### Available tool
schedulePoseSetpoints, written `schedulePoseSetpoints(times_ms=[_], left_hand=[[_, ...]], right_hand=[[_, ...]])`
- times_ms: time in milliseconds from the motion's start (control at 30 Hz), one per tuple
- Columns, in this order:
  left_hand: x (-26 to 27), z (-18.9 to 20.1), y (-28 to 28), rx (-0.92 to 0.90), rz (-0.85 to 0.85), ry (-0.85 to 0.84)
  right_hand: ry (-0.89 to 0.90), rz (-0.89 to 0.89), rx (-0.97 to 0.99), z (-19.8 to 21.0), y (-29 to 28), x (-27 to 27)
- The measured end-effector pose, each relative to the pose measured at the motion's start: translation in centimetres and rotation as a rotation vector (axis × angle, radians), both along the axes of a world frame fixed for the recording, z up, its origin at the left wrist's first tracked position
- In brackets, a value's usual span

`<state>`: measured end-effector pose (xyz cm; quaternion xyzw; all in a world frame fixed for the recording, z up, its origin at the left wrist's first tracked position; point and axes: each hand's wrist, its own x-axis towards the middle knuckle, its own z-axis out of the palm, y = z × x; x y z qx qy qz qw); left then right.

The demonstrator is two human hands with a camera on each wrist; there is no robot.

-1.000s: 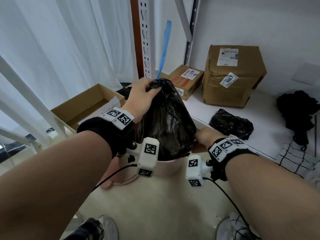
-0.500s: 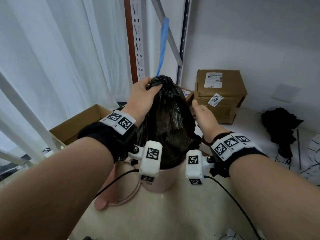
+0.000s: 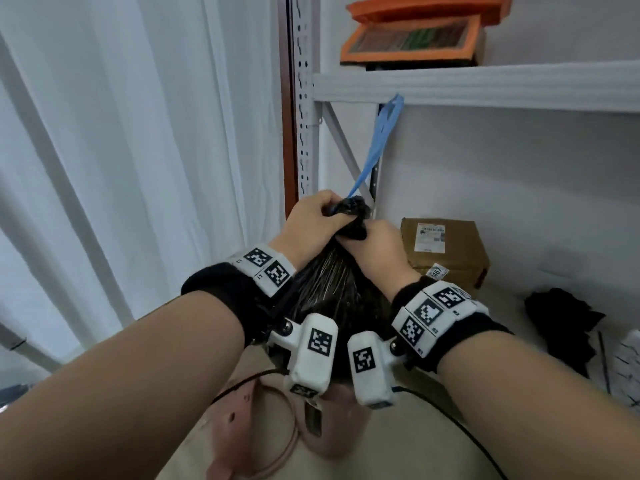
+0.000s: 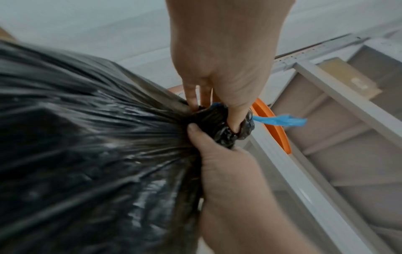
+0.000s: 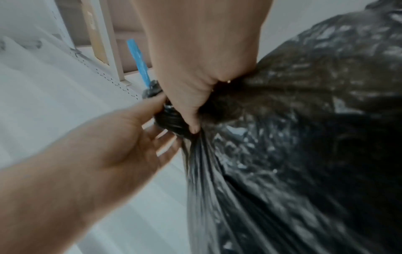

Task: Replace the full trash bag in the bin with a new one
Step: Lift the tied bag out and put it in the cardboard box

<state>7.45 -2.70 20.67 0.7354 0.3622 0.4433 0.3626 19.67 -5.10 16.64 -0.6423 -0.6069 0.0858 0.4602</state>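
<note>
The full black trash bag (image 3: 332, 282) hangs stretched above the pink bin (image 3: 337, 431), and the wrist cameras hide its lower end. My left hand (image 3: 322, 211) grips the bunched top of the bag (image 4: 228, 123). Just below it, my right hand (image 3: 360, 233) is curled round the bag's neck. In the left wrist view my left hand (image 4: 217, 106) pinches the knot-like bunch, with the right hand (image 4: 208, 137) under it. The right wrist view shows my right hand (image 5: 193, 120) squeezing the neck of the bag (image 5: 304, 137) and the left hand (image 5: 156, 116) beside it.
The bin's pink lid (image 3: 239, 424) lies open at the bin's left. A metal shelf upright (image 3: 304, 116) and a shelf beam (image 3: 485, 84) stand close behind the bag. A blue strip (image 3: 381, 140) hangs from the beam. A cardboard box (image 3: 446, 251) and a black heap (image 3: 561, 327) lie to the right, a white curtain (image 3: 138, 133) to the left.
My right hand rose from beside the bin's rim to the bag's neck and took hold of it. The bag went up with my left hand and is now stretched taut.
</note>
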Motion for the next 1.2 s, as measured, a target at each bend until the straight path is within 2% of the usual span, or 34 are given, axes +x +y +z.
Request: schedulePoseSetpoints(times_ms=[67,200,300,400,467,567,633,767,900,1067,1200], left_hand=[[-1.3,0.6,0.4,0.02,-0.007,0.027],[-4.0,1.7,1.9,-0.107,-0.034,0.108],[-5.8,1.8,3.6,-0.157,-0.024,0.089],[-7.9,1.2,6.2,-0.191,0.029,0.07],[-9.3,0.5,8.1,-0.189,0.126,0.038],[-11.4,-1.9,11.4,-0.226,0.293,-0.088],[-12.7,-3.9,13.3,-0.238,0.372,-0.135],[-15.3,-6.9,17.2,-0.131,0.572,-0.017],[-18.2,-8.2,21.5,-0.014,0.713,-0.006],[-20.5,-11.4,24.9,-0.044,0.714,0.095],[-21.9,-17.1,26.8,-0.114,0.654,0.196]], right_hand=[[0.002,0.027,-0.019,1.5,0.5,-0.7],[-0.006,0.103,-0.045,2.5,2.3,-3.1],[-0.027,0.152,-0.07,2.8,4.0,-4.9],[-0.054,0.212,-0.083,2.6,6.1,-6.6],[-0.141,0.227,-0.103,2.2,7.5,-7.7],[-0.316,0.176,-0.196,0.4,10.0,-8.9],[-0.345,0.157,-0.28,-1.5,11.4,-9.4],[-0.304,0.195,-0.366,-5.7,14.5,-10.2],[-0.274,0.26,-0.401,-8.1,17.5,-11.3],[-0.276,0.267,-0.466,-11.8,20.9,-12.6],[-0.265,0.268,-0.512,-15.7,22.5,-13.4]])
